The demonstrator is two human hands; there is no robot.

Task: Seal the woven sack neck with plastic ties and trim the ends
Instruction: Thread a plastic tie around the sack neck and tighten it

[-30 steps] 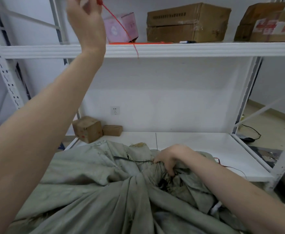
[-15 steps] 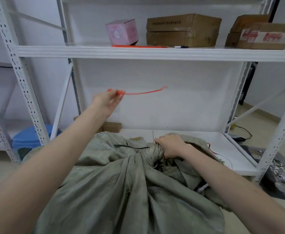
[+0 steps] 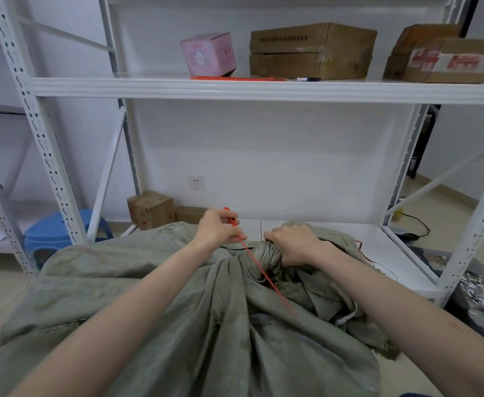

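Woven sack point(image 3: 177, 325), neck gathered; red plastic tie point(image 3: 259, 267) at neck.
Right hand point(image 3: 293, 243) grips the bunched neck; left hand point(image 3: 218, 229) pinches the tie's head end, its tail slanting down across the fabric.

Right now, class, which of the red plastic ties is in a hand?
The red tie pinched by the left hand, slanting over the sack; the other ties lie on the upper shelf.
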